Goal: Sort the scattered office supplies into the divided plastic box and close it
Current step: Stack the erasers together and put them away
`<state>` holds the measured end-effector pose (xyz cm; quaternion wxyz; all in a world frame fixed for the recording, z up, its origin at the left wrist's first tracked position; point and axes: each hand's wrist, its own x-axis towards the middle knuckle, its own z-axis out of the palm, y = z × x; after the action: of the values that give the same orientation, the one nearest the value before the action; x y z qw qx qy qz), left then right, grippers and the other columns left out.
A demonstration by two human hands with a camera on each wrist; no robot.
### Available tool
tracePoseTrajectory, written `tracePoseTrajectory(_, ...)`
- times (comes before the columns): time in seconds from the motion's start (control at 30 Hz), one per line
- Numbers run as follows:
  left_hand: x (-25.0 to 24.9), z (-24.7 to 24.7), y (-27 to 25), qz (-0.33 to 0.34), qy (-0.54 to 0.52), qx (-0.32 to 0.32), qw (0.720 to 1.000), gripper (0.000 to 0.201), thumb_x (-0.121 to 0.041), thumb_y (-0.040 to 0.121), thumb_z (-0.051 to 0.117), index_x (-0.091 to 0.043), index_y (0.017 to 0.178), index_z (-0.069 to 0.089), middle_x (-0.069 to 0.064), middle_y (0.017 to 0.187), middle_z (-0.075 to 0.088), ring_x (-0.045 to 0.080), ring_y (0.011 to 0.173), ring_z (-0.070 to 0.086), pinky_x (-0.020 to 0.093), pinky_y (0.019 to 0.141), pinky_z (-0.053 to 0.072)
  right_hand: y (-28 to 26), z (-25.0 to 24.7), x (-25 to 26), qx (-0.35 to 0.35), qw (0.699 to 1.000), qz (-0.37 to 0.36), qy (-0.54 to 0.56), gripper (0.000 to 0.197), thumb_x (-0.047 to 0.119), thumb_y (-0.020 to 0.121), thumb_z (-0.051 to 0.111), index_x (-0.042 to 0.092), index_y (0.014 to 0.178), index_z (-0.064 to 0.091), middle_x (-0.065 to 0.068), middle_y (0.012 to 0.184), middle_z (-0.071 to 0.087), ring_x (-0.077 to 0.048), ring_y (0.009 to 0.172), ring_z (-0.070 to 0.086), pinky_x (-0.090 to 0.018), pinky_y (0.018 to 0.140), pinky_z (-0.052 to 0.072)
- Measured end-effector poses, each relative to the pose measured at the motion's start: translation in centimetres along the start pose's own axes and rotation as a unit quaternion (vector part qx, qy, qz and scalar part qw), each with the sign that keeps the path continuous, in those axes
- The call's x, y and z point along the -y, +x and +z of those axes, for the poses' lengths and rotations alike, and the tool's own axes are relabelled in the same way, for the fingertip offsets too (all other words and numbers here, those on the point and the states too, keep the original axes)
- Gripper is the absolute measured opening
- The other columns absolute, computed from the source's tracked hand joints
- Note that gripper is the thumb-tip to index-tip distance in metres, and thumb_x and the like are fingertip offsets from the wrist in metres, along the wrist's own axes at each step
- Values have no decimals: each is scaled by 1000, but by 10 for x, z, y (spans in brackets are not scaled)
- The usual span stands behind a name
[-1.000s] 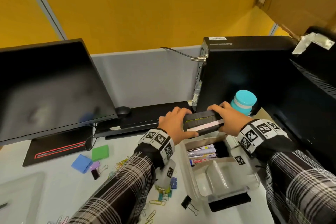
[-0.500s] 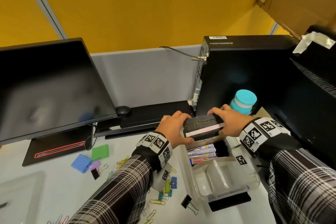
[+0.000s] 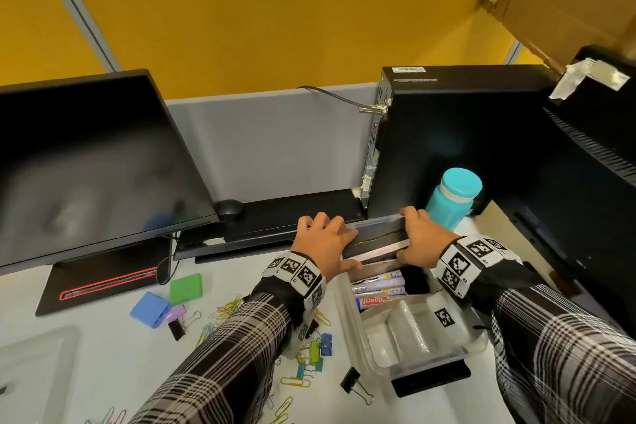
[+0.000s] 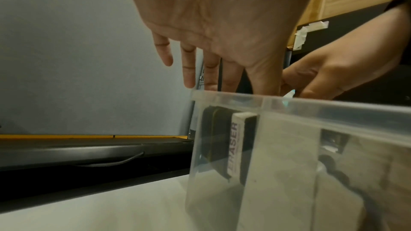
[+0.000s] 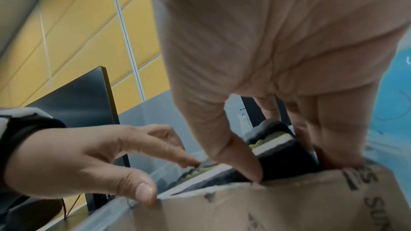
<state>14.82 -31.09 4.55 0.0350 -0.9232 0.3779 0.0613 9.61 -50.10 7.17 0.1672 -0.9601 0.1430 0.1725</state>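
A clear divided plastic box stands open on the white desk. Two black whiteboard erasers stand on edge in its far compartment, seen through the wall as the erasers in the left wrist view. My right hand pinches their right end, thumb on the near side and fingers behind. My left hand lies over the left end with straight, spread fingers; its index tip touches the erasers' top and its thumb rests on the rim. Several markers lie in the middle compartment.
Paper clips and coloured binder clips lie scattered left of the box, with a black binder clip in front. A blue block and a green block lie further left. A teal bottle, PC tower, keyboard and monitor stand behind.
Both hands have come down with the erasers, which now sit lower in the box's far compartment. The left hand's fingers have spread out and straightened.
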Motion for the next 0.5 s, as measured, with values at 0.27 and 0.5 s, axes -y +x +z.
tracePoseTrajectory(0.27, -4, 6, -10, 21, -52, 0, 998, 41, -42, 98, 26, -33, 127, 55, -13, 138, 50, 22, 140, 22, 52, 113, 0, 3, 1, 3, -4, 1000, -6, 5, 40, 23, 88, 54, 9, 123, 41, -9, 112, 54, -23, 99, 54, -30, 86, 45)
tracePoseTrajectory(0.5, -14, 0, -7, 26, -25, 27, 999, 51, -39, 96, 21, -22, 116, 64, -6, 131, 58, 21, 143, 19, 51, 108, -21, 3, 1, 14, 20, 999, -2, -37, 35, 26, 97, 36, 6, 119, 53, -14, 123, 54, -25, 110, 54, -30, 93, 41)
